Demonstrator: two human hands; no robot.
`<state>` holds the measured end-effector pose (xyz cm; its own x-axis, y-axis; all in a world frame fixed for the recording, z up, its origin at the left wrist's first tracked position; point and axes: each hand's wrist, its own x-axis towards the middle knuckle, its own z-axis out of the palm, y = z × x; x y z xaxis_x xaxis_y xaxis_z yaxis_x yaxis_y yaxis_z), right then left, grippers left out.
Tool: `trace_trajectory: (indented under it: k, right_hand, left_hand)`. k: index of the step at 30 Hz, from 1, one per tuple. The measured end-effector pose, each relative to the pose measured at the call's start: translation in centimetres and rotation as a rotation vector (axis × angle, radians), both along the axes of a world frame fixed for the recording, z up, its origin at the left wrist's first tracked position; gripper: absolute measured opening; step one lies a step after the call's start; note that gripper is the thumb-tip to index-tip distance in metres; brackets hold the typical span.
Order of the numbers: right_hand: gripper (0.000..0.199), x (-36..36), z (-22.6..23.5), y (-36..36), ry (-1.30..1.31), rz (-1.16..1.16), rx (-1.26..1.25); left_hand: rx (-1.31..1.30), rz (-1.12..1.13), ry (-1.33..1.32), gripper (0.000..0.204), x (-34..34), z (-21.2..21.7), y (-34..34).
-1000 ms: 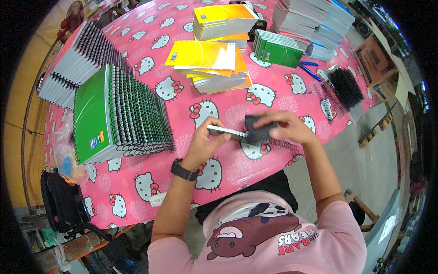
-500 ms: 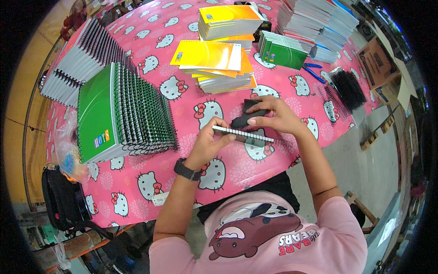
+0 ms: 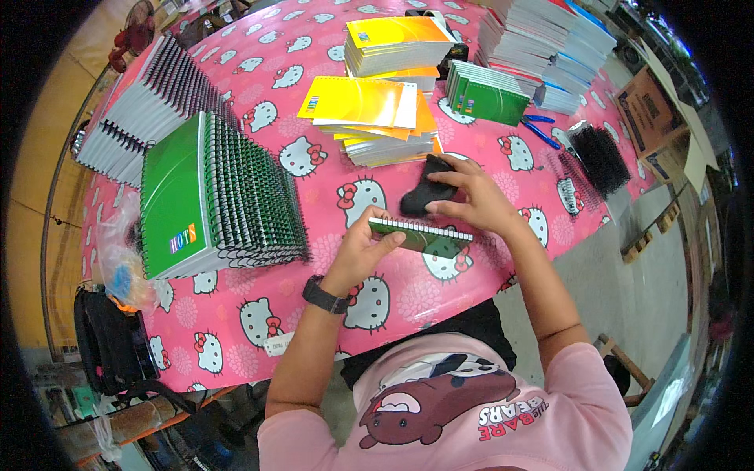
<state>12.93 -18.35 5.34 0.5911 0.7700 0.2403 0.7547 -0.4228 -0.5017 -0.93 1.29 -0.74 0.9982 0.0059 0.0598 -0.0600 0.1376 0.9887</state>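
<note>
My left hand [image 3: 367, 245] pinches a small green notebook [image 3: 428, 239] by its left end, thumb on the cover. The notebook is tilted over the table, its edge with a row of holes upward. Beyond it, my right hand [image 3: 465, 196] has thumb and fingers closed on a black, soft-looking lump [image 3: 425, 188], whose exact kind I cannot make out. The lump rests on the pink patterned tablecloth [image 3: 408, 286]. A faint dark wire coil [image 3: 488, 242] seems to show by the notebook's right end, partly blurred.
Green spiral-bound notebooks [image 3: 177, 188] stand stacked at left, with more bound books [image 3: 149, 102] behind. Yellow-covered pads [image 3: 353, 98], small green pads [image 3: 491, 98] and tall paper stacks [image 3: 530, 35] fill the far side. Blue-handled pliers [image 3: 542, 132] and black wire coils [image 3: 598, 153] lie at right.
The notebook has turned in my left hand, so more of its green cover shows. The black lump has shifted slightly under my right hand. The whole view has moved a little.
</note>
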Motion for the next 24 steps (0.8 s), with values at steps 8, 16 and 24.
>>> trace_trajectory:
  k: [8, 16, 24]
  right_hand:
    - [0.031, -5.6, 4.0, 2.0, 0.264, 0.173, 0.224]
    - [0.045, -8.5, 7.0, 0.8, 0.172, 0.159, 0.051]
    - [0.056, -8.1, 6.5, 0.5, 0.158, 0.231, 0.312]
  left_hand:
    - [0.038, 0.174, -0.077, 0.023, -0.3, 1.8, -1.4]
    - [-0.209, 0.254, -0.295, 0.016, -1.9, 5.9, -2.4]
    - [0.027, 0.237, -0.283, 0.018, -2.9, 7.9, -3.0]
